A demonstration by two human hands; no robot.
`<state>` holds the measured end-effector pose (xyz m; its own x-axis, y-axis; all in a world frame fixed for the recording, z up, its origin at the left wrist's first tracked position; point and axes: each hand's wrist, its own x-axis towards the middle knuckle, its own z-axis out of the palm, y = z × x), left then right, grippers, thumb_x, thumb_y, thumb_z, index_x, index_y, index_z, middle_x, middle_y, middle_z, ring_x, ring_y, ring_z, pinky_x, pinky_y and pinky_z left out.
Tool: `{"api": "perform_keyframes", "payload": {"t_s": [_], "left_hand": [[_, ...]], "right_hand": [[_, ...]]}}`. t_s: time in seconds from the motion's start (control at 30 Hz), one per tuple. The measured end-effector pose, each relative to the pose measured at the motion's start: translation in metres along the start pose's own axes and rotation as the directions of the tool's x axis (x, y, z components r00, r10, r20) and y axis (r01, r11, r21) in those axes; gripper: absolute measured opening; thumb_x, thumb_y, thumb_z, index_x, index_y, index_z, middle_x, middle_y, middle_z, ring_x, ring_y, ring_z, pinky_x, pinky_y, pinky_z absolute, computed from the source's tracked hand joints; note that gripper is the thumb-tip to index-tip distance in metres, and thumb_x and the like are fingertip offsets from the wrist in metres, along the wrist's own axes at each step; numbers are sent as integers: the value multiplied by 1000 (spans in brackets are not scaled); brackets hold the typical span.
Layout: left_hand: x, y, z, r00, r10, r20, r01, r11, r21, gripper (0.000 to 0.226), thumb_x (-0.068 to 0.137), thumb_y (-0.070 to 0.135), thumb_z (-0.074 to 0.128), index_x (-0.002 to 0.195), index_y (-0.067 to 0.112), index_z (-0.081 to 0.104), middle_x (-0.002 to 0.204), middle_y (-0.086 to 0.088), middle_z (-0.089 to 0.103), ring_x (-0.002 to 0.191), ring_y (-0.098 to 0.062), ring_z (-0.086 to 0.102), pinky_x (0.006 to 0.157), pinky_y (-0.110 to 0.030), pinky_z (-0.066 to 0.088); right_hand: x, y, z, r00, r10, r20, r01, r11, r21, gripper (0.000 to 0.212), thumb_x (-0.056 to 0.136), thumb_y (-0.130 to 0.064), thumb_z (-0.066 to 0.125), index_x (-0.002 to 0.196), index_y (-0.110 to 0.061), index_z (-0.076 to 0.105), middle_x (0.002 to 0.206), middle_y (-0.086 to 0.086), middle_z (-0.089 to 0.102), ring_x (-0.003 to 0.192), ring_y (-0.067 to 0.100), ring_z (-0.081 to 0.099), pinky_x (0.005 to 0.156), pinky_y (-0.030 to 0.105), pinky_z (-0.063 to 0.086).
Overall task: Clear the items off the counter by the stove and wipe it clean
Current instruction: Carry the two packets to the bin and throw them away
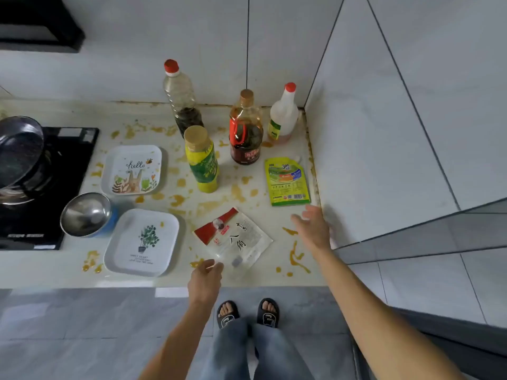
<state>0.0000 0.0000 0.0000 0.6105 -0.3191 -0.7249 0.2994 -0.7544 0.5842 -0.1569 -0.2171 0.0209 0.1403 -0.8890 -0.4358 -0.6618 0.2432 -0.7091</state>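
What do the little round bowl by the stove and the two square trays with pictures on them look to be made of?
The bowl looks like polished metal, probably stainless steel: it mirrors the light, though its outside shows blue. The hello tray and the plant tray look like smooth white plastic or melamine with printed pictures; which one cannot be told.

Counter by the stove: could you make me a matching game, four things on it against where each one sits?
Things:
1. steel bowl
2. green pouch
3. rabbit tray
4. clear packet

Places:
A. by the right wall
B. behind the plant tray
C. at the stove's front corner
D. front edge, by the left hand

Pairs: 1-C, 2-A, 3-B, 4-D
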Motion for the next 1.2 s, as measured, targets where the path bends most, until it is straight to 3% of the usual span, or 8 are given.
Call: {"api": "perform_keyframes", "payload": {"t_s": [0.1,0.23,0.37,0.53,0.67,0.97,1.07,1.2], "left_hand": [[9,7,7,997,-17,-80,17,1000,-2,50,99,33,66,142,8,59,122,-14,74,115,-36,68,108,-52,53],[13,8,16,990,-41,-138,35,998,-42,58,99,35,65,147,7,53,120,-14,75,114,-37,67,106,-52,53],[18,7,20,978,-37,-205,25,998,-60,60,98,35,67,148,6,52,129,-13,74,116,-33,65,107,-45,51],[19,5,24,969,-15,-245,-4,997,-76,62,94,35,74,145,10,51,121,-12,75,96,-25,62,94,-40,53],[19,7,26,965,-45,-259,19,995,-99,64,89,34,80,140,12,50,101,-2,71,90,-24,66,86,-37,52],[30,9,39,977,-146,-158,101,960,-260,23,85,23,85,103,13,75,94,-3,79,86,-25,75,88,-46,64],[33,10,43,984,-169,-54,132,901,-414,18,85,17,86,99,11,77,99,-5,81,92,-29,78,89,-47,64],[32,16,48,988,-151,24,142,843,-519,22,86,16,87,101,5,76,96,-6,83,91,-28,81,89,-49,65]], "right_hand": [[36,-20,2,994,-77,-71,73,996,-59,35,91,-26,67,122,-12,65,120,5,70,110,26,66,86,31,50],[71,-40,13,993,-71,-100,58,990,-127,54,90,-28,71,135,-3,54,132,15,62,120,34,61,101,45,52],[95,-45,27,988,-120,-98,99,975,-201,60,90,-32,72,140,-6,51,140,15,56,130,35,53,107,44,47],[111,-44,39,987,-125,-96,85,934,-348,71,88,-43,74,142,-7,47,140,16,58,128,37,57,100,45,52],[112,-41,48,989,-122,-87,67,878,-474,87,84,-44,79,150,-5,36,150,18,49,139,37,46,108,49,46],[116,-46,50,990,-57,-132,-12,881,-472,121,68,-41,94,157,0,23,153,25,38,141,41,42,109,47,46],[119,-42,44,980,-85,-182,1,909,-418,104,64,-39,94,144,-1,40,143,21,48,130,37,51,98,43,50],[125,-35,34,988,-76,-134,52,983,-176,51,66,-33,91,108,-14,69,111,7,76,98,28,73,81,37,60]]}}
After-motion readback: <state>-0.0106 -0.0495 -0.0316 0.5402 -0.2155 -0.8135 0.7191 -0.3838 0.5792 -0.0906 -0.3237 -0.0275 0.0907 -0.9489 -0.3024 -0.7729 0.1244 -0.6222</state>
